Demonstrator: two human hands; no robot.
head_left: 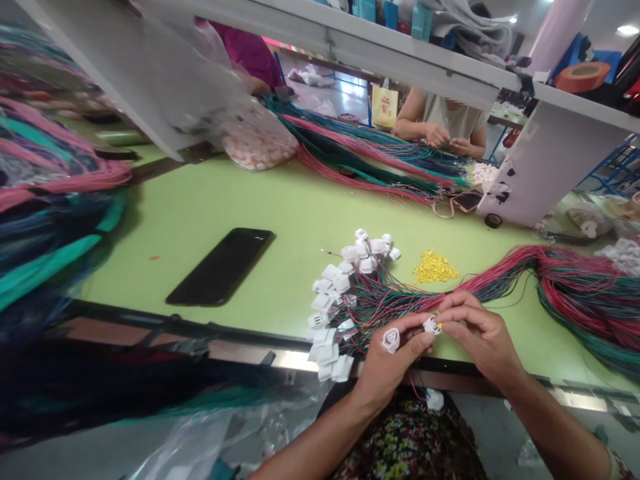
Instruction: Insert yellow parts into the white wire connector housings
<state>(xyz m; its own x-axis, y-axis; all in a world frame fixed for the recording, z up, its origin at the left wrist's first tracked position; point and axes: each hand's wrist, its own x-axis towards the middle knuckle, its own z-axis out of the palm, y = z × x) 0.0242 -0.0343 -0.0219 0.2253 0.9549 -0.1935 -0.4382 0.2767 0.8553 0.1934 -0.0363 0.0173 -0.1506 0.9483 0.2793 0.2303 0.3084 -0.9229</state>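
My left hand [390, 363] pinches a white plastic connector [430, 325] between thumb and forefinger, its open face turned toward me. A second white connector [391, 340] rests at the base of that forefinger. Closed at the fingertips, my right hand [483, 333] holds a tiny yellow piece [441, 326] against the edge of the pinched connector. Just beyond both hands lies a bundle of thin red, green and dark wires [400, 300], its left ends carrying several white connectors [330, 300]. A small heap of yellow pieces [436, 267] sits behind the bundle on the green tabletop [300, 207].
A black phone [221, 267] lies left of the connectors. More wire bundles [590, 287] spread to the right and the far left. A plastic bag of small parts [260, 137] sits farther back, under a raised shelf [350, 47]. Another person [440, 123] works across the table.
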